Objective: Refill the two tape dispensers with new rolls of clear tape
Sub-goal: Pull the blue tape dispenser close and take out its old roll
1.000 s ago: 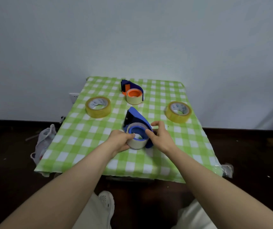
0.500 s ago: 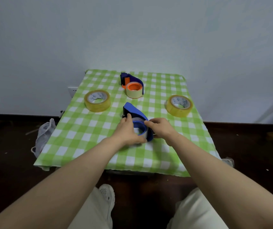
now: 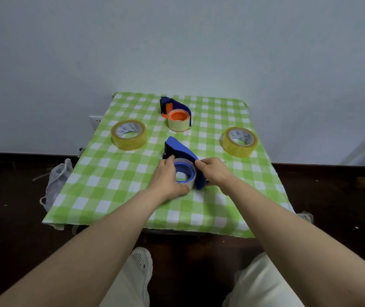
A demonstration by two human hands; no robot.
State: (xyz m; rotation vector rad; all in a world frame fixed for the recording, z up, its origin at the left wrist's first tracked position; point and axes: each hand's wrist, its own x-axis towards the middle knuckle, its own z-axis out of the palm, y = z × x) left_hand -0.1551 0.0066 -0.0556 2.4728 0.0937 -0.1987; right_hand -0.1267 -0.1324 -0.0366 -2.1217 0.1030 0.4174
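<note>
**Pulling the spent roll off the near dispenser**

Head view: the left hand point(image 3: 168, 178) wraps around the nearly used-up clear tape roll on its blue core point(image 3: 185, 172), fingers clamped on its outer wall. The right hand point(image 3: 213, 171) pinches the curved blue plastic tape dispenser point(image 3: 186, 151), which lies at the near middle of the green-and-white checked tablecloth point(image 3: 115, 180). A good pull likely needs the right hand to pin the frame flat while the left lifts the roll straight off its hub.

Two full yellowish rolls of clear tape wait well apart, one left point(image 3: 129, 134), one right point(image 3: 239, 141). The second dispenser, blue with an orange core point(image 3: 178, 115), sits beyond. Nothing blocks the hands.
</note>
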